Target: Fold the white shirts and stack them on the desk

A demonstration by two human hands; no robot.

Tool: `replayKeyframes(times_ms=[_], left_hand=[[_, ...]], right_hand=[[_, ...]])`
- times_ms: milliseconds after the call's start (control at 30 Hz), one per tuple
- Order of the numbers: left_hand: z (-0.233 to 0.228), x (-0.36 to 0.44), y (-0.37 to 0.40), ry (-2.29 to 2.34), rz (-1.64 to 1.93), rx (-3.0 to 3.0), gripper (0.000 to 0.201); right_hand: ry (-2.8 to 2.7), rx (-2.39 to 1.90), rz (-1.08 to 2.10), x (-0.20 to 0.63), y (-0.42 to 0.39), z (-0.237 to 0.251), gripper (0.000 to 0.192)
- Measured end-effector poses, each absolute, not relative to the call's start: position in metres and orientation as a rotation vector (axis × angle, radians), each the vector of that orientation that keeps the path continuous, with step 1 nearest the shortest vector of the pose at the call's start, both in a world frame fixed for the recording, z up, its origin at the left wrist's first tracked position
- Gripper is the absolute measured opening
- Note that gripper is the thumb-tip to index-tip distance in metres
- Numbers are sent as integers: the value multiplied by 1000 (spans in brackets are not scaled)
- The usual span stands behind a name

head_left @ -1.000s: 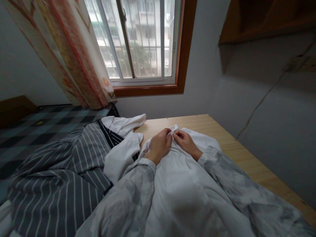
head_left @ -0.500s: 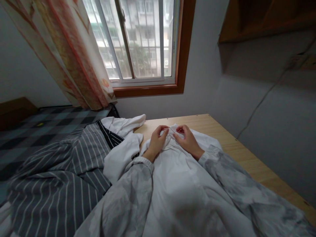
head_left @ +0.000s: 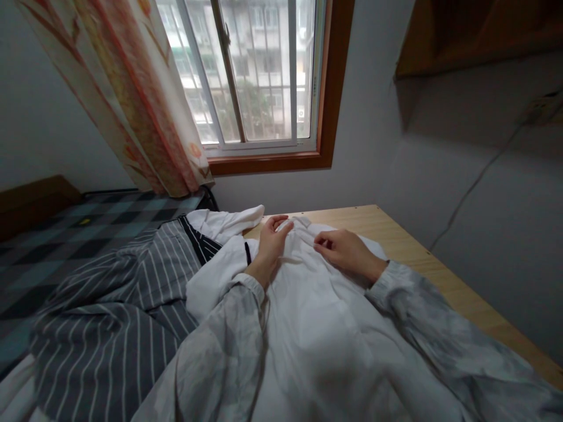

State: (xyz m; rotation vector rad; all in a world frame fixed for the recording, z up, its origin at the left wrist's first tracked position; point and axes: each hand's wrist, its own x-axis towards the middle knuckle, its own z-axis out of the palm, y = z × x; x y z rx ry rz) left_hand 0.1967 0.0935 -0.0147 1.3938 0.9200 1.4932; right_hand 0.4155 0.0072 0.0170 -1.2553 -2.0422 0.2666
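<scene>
On the wooden surface [head_left: 396,234], the white shirt [head_left: 316,305] runs lengthwise away from you; your left hand [head_left: 270,243] lies spread beside its collar, your right hand [head_left: 345,251] pinches the cloth.

I see a light wood table [head_left: 391,225] along the right wall. White shirt [head_left: 316,305] spread flat on it, near side. Striped grey garment [head_left: 114,316] heaped on its left edge, spilling toward the checkered bed [head_left: 65,225].

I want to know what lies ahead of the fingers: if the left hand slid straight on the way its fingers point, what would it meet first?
The left hand points up and right; probably the white shirt's collar edge, then bare wooden table.
</scene>
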Motion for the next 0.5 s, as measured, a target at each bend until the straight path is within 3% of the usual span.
replayKeyframes(times_ms=[133,267,333,400,500], left_hand=[[-14,191,96,1084,1418,1504,34],[16,191,80,1390,1381,1928,37],[39,193,65,1502,1388,2147,24],[56,196,51,1535,1109,2304,15],[58,201,40,1428,386,2309,33]], right_hand=[[-2050,-1318,293,411,4,20,8],[-2025,-1460,224,410,4,21,8],[-1984,-1535,211,412,6,20,9],[-1919,-1572,212,416,9,19,9],[-1786,-1553,253,418,13,16,6]])
